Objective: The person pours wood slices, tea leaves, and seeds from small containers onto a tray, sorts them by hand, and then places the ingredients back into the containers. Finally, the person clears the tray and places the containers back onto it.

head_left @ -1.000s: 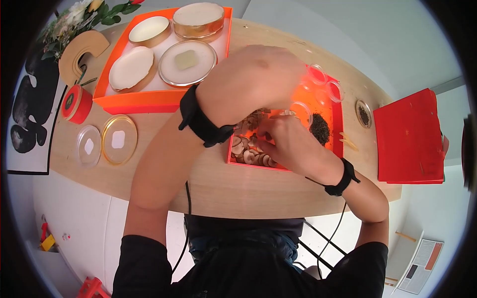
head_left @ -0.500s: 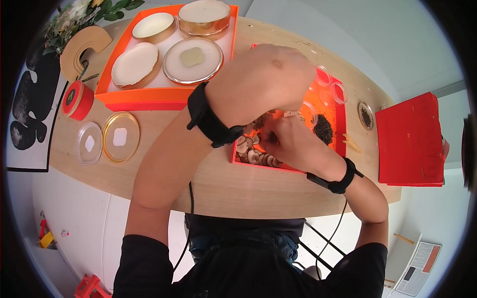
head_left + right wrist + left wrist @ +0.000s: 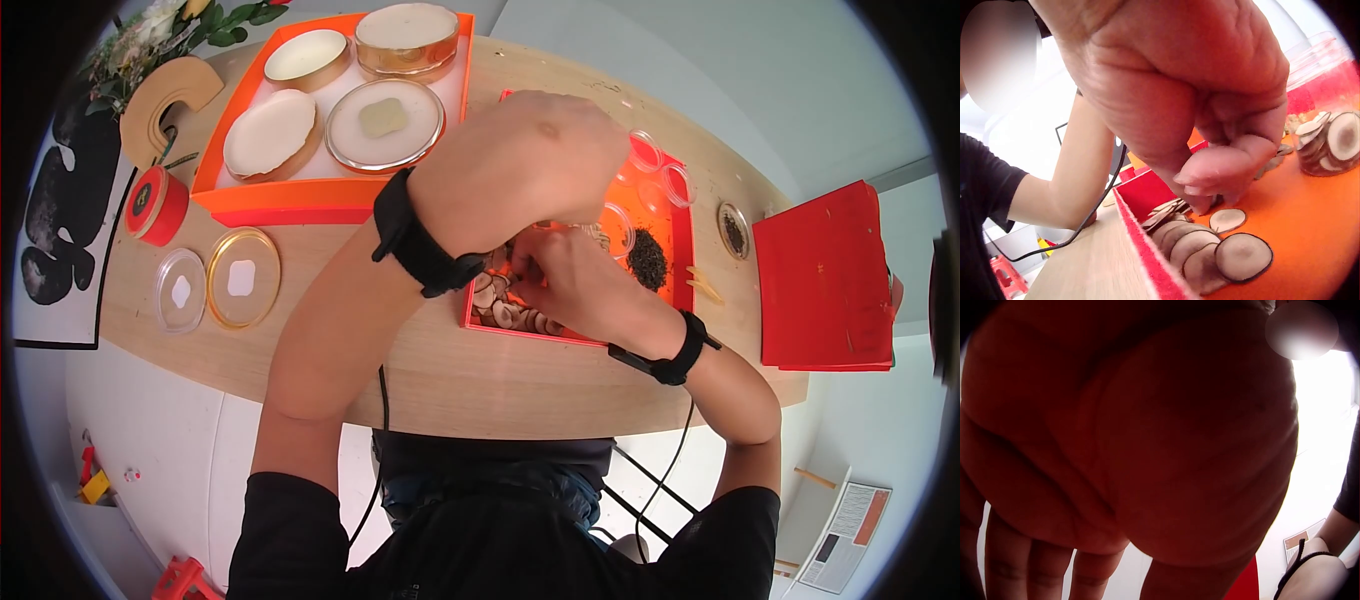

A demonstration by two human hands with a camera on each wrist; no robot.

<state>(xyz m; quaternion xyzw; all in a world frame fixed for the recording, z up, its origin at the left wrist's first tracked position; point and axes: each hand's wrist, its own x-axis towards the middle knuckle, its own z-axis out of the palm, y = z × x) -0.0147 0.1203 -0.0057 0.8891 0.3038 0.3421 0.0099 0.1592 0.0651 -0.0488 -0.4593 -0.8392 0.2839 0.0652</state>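
My right hand (image 3: pixel 578 280) reaches low into a shallow red box (image 3: pixel 545 337) with an orange floor. Its fingers are curled, and in the right wrist view the fingertips (image 3: pixel 1200 204) come together around a small dark-edged piece among dried round slices (image 3: pixel 1244 256). These slices are pale with dark rims and overlap along the wall. My left hand (image 3: pixel 530 150) arches over the box's far side, its fingers hidden in the head view. The left wrist view shows its palm (image 3: pixel 1116 444) with the fingers extended. A clear jar (image 3: pixel 1335 147) of similar slices stands beyond the right hand.
A dark loose heap (image 3: pixel 648 262) and clear round containers (image 3: pixel 678 186) share the box. Pale tongs (image 3: pixel 705 286), a small dish (image 3: pixel 733 232) and a red case (image 3: pixel 822 275) lie rightward. An orange box (image 3: pixel 280 204) of round tins and two clear lids (image 3: pixel 243 310) are left.
My right hand has shifted slightly left and away from me within the box. The left hand stays poised over the far side with little movement.
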